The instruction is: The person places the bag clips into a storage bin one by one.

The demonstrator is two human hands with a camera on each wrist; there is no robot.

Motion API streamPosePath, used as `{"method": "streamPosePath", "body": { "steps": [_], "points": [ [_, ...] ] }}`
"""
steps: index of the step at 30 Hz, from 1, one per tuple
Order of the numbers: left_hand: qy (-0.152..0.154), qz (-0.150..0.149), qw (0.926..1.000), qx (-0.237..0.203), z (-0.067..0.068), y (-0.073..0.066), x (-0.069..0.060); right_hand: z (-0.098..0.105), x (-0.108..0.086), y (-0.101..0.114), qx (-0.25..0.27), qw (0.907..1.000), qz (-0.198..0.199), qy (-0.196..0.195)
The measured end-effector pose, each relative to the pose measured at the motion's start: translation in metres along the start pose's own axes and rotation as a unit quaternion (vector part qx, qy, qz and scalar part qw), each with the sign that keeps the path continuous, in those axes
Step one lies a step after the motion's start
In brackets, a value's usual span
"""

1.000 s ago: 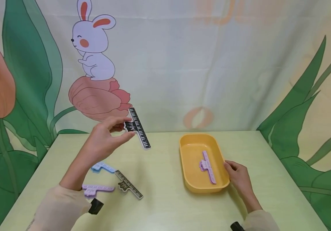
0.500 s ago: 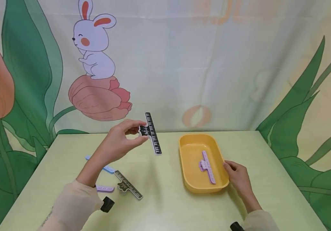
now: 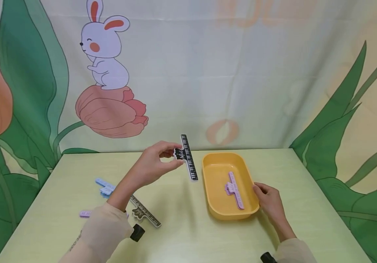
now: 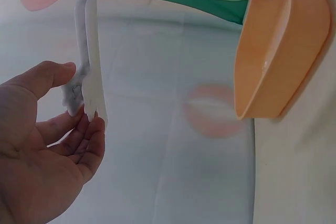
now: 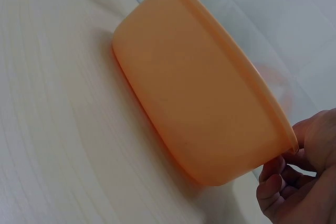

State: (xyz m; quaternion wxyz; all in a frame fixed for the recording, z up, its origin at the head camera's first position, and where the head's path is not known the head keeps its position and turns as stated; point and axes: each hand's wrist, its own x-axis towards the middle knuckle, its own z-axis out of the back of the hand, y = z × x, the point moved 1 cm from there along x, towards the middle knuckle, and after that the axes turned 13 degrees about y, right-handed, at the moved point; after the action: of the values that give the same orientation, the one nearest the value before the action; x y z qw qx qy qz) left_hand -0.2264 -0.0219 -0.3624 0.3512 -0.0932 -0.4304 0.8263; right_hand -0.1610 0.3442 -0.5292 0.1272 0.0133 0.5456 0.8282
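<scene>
- Left hand (image 3: 157,163) pinches a black piano-key clip (image 3: 189,157) in the air, left of the yellow tray (image 3: 216,199).
- Right hand (image 3: 270,201) grips the tray's right rim.
- Purple clip (image 3: 236,190) lies inside the tray.
- Blue clip (image 3: 106,187) and dark clip (image 3: 146,212) lie on the counter (image 3: 188,243).

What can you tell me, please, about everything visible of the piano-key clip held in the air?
The clip looks like plastic: a long straight bar printed with black-and-white piano keys, plus a shorter, white-edged black tab whose white lettering is too small to read. The left wrist view shows two pale arms lying side by side, edge-on. In the head view it slants slightly from upright, left of the yellow tray and apart from it. The person's left grip pinches the tab between thumb and fingers.
</scene>
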Motion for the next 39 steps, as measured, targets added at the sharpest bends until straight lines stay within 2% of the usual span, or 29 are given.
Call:
{"method": "streamPosePath", "body": {
  "steps": [14, 21, 26, 33, 39],
  "points": [
    [0.042, 0.014, 0.9986, -0.03, -0.032, 0.012, 0.036, 0.007, 0.008, 0.005, -0.004, 0.9998, -0.013, 0.013],
    [0.057, 0.017, 0.9978, -0.027, -0.043, 0.018, 0.052, 0.012, 0.015, 0.01, -0.008, 0.9998, -0.012, 0.017],
    [0.067, 0.033, 0.9967, -0.032, -0.053, 0.024, 0.062, 0.015, 0.018, 0.012, -0.011, 0.9997, -0.011, 0.019],
    [0.081, 0.056, 0.995, -0.016, -0.073, 0.029, 0.073, 0.014, 0.018, 0.012, -0.014, 0.9997, -0.008, 0.017],
    [0.103, 0.046, 0.9936, 0.0, -0.089, 0.032, 0.081, 0.014, 0.018, 0.012, -0.016, 0.9997, -0.003, 0.018]
  ]
}}
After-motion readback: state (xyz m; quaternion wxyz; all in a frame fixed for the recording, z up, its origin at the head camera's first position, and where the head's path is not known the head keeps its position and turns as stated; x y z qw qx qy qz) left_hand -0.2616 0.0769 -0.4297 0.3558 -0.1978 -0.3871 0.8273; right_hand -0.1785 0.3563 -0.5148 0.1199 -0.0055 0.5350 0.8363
